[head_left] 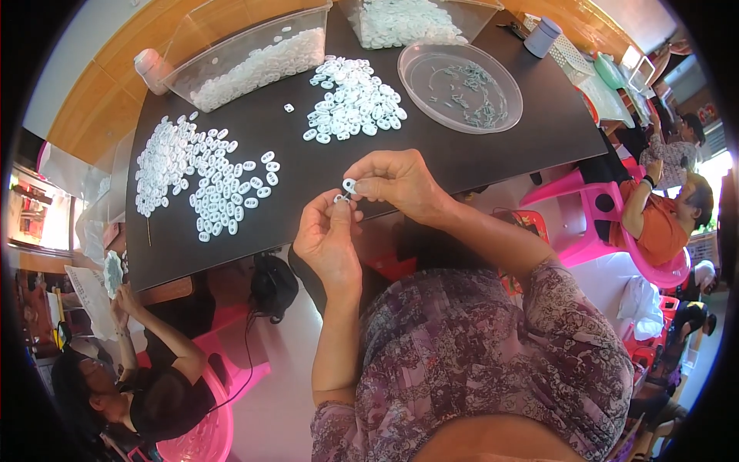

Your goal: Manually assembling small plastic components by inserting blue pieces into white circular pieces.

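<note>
My left hand [327, 235] and my right hand [396, 183] meet above the near edge of a dark table [323, 165]. My right fingertips pinch a small white oval ring [349, 185]. My left fingertips pinch a smaller pale part [339, 199] right beside it; the two parts touch or nearly touch. Two heaps of the same white rings lie on the table: one [202, 177] at the left, one [352, 100] in the middle.
A clear round dish [460, 87] with several small grey parts sits right of the middle heap. Two clear bins [250, 50] [408, 19] with white rings stand at the far edge. Other people sit on pink chairs at the left [146, 385] and the right [662, 215].
</note>
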`<state>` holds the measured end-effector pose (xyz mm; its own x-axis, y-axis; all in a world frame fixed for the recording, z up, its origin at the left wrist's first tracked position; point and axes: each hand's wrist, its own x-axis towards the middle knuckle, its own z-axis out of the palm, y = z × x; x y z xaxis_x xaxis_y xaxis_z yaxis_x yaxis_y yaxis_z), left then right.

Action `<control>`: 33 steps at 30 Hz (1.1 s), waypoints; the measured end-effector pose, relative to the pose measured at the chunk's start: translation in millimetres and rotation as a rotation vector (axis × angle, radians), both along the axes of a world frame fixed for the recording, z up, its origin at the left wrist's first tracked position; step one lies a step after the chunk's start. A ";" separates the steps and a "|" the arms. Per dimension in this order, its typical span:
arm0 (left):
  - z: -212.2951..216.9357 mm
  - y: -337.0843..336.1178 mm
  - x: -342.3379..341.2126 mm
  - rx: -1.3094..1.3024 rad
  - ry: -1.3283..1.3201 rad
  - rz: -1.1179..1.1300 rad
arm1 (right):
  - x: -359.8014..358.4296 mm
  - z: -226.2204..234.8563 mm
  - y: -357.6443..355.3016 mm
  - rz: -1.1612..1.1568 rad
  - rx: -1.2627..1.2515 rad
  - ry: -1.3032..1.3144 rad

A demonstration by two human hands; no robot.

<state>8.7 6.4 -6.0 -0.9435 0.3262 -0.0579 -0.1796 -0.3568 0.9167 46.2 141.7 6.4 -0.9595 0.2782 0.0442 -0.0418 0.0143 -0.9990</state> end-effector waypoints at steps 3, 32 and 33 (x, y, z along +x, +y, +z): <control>-1.6 1.2 0.0 0.009 0.010 0.008 | -0.8 -2.1 -1.7 0.006 0.002 0.015; -6.3 4.3 4.4 0.049 0.073 0.058 | -2.0 -2.5 -24.3 -0.186 0.060 0.082; -6.1 4.1 4.4 0.045 0.074 0.059 | -2.0 -1.7 -24.8 -0.199 0.064 0.065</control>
